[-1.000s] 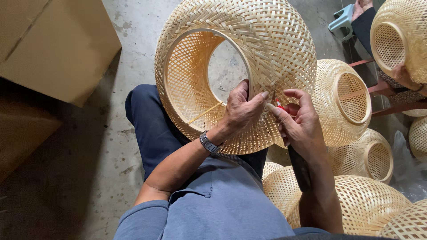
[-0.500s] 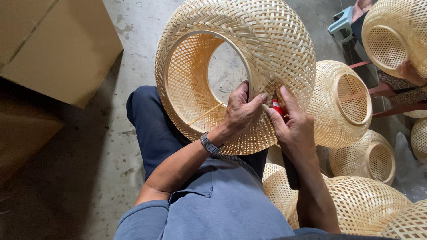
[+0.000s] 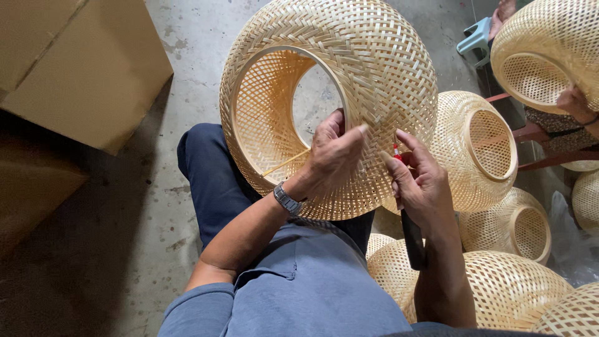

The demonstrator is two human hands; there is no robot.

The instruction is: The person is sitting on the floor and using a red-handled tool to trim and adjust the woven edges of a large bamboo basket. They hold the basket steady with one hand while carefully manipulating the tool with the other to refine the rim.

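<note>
- A stained grey concrete floor (image 3: 187,56) lies underneath, seen from above.
- A large round woven bamboo lampshade with a wide ring opening (image 3: 349,81) rests tilted on the person's knee in dark blue trousers (image 3: 209,178).
- The left hand (image 3: 334,156), wearing a metal wristwatch (image 3: 287,200), has its fingers clenched over the shade's rim, thumb inside the opening.
- The right hand (image 3: 421,184) presses its fingers on the weave beside it, grasping a black-handled tool with a red tip (image 3: 409,218).
- Similar smaller woven bamboo shades (image 3: 480,150) lie heaped to the right.
- Another person's hand (image 3: 577,103) holds one more shade (image 3: 549,47) at upper right.
- Brown cardboard boxes (image 3: 81,68) stand to the left.
</note>
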